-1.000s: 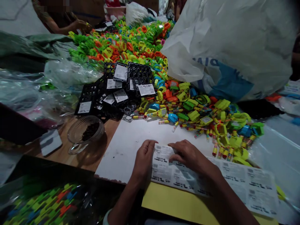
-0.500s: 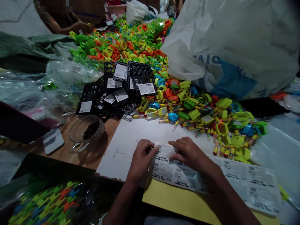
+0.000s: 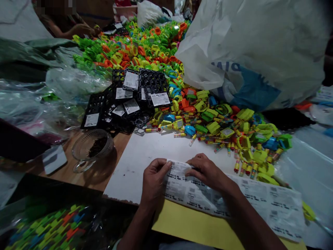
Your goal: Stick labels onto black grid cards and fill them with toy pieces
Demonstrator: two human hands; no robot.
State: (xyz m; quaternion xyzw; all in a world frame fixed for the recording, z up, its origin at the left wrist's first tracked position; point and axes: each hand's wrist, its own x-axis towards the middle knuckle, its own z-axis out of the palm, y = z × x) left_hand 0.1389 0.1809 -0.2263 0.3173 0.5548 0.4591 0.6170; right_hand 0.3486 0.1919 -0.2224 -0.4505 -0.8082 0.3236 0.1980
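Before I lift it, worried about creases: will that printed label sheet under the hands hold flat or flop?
Probably floppy: the label sheet looks paper-thin and ripples beside the right hand. Likely light: the left hand raises its edge with a mere pinch. Shiny patches suggest it could slide.

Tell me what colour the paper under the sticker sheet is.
The paper is yellow; head view.

furniture: wooden tabletop (image 3: pixel 123 144) | light: dim, indoor | surface: crowded

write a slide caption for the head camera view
Left hand pinches the end of a printed label sheet, right hand resting on it, beside heaped coloured plastic pieces.
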